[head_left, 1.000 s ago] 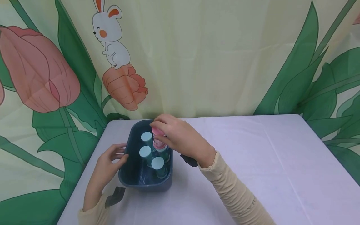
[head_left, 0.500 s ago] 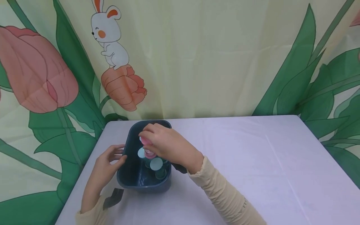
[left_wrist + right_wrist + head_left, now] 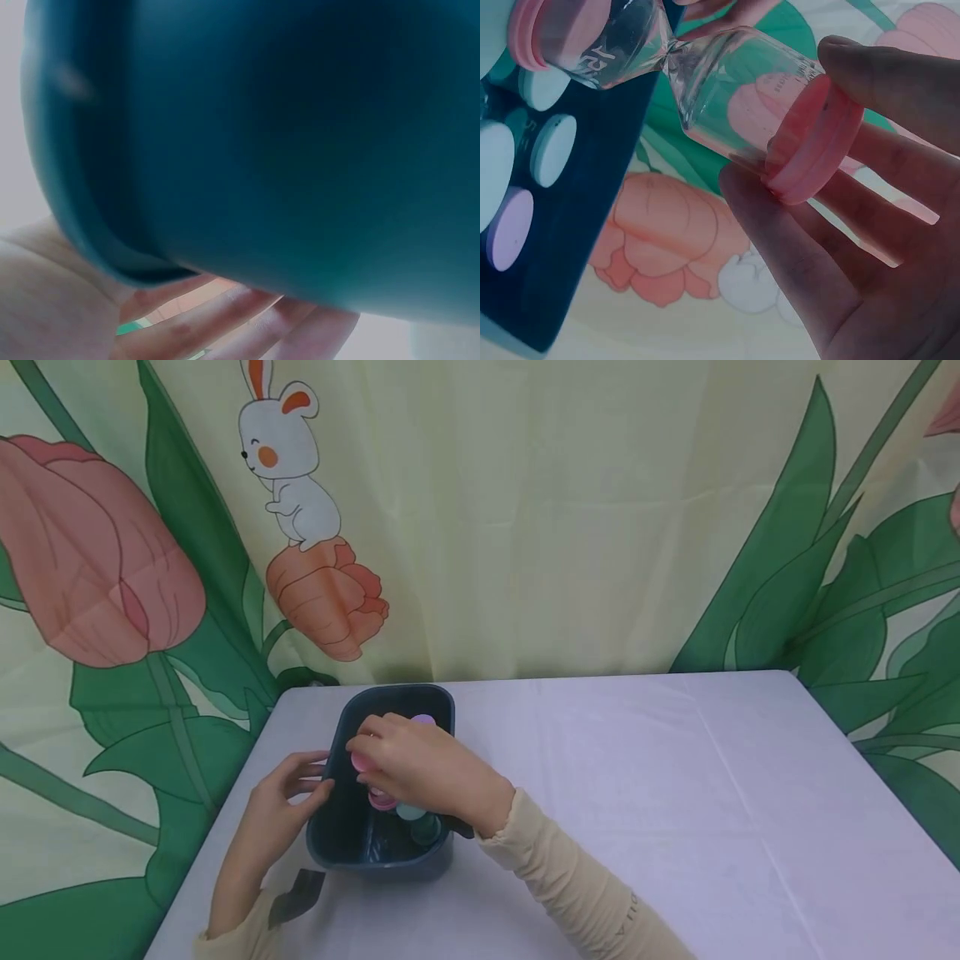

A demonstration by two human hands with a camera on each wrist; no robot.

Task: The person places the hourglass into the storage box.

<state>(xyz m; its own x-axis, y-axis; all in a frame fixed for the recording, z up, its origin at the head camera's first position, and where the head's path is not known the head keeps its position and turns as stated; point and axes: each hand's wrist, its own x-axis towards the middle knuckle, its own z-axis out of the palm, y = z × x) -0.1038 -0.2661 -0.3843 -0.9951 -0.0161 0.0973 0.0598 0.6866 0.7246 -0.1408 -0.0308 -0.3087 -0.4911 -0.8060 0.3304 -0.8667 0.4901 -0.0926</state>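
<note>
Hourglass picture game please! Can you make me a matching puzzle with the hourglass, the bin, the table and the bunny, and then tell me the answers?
Things:
1. hourglass
2. bin
3. table
4. bunny

Matches:
A. dark blue, left hand on its side
B. white, on the curtain
C. pink ends, held by the right hand
D. under a pale cloth

Pairs: 1-C, 2-A, 3-D, 4-B

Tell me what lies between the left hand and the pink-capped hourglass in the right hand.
The near wall of the dark blue bin: the left hand rests outside it, and the right hand holds the pink-capped hourglass over its inside. The head view shows this.
</note>
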